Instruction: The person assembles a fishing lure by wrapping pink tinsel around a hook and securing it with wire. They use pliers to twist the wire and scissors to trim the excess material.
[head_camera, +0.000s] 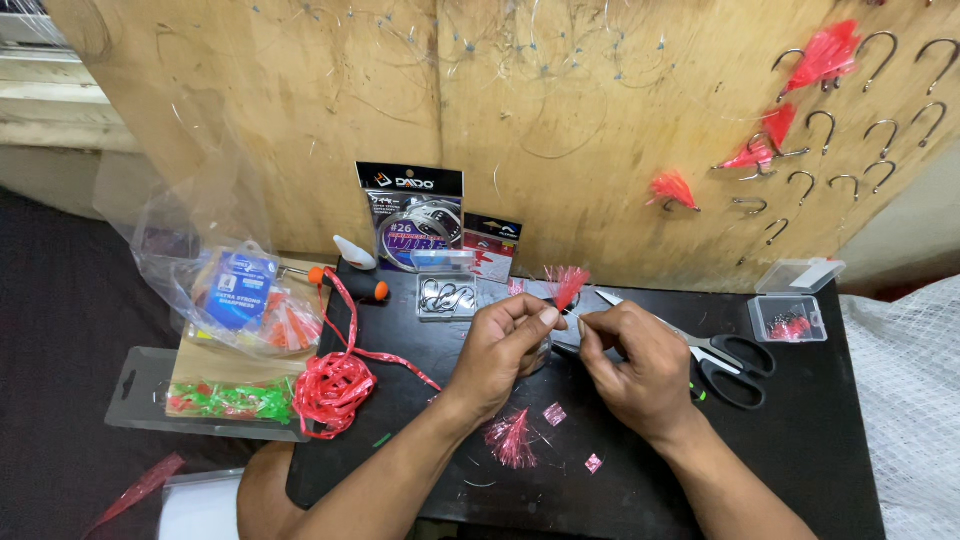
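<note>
Over a black table (800, 440), my left hand (500, 350) pinches a small tuft of pink-red tinsel (568, 283) that sticks up above its fingertips. My right hand (635, 365) is closed just to the right, fingertips meeting the left hand's, gripping what looks like a thin line or the hook shank under the tuft; that part is too small to tell. A loose pink tinsel tuft (512, 440) and small pink scraps (553, 413) lie on the table below my hands.
Black-handled scissors (720, 362) lie right of my hands. A clear box of hooks (446, 296), packets of wire (412, 220), a red ribbon bundle (333, 385), plastic bags (235, 290) and a small open case (788, 318) surround them. Hooks and red lures (822, 55) hang on the wooden board.
</note>
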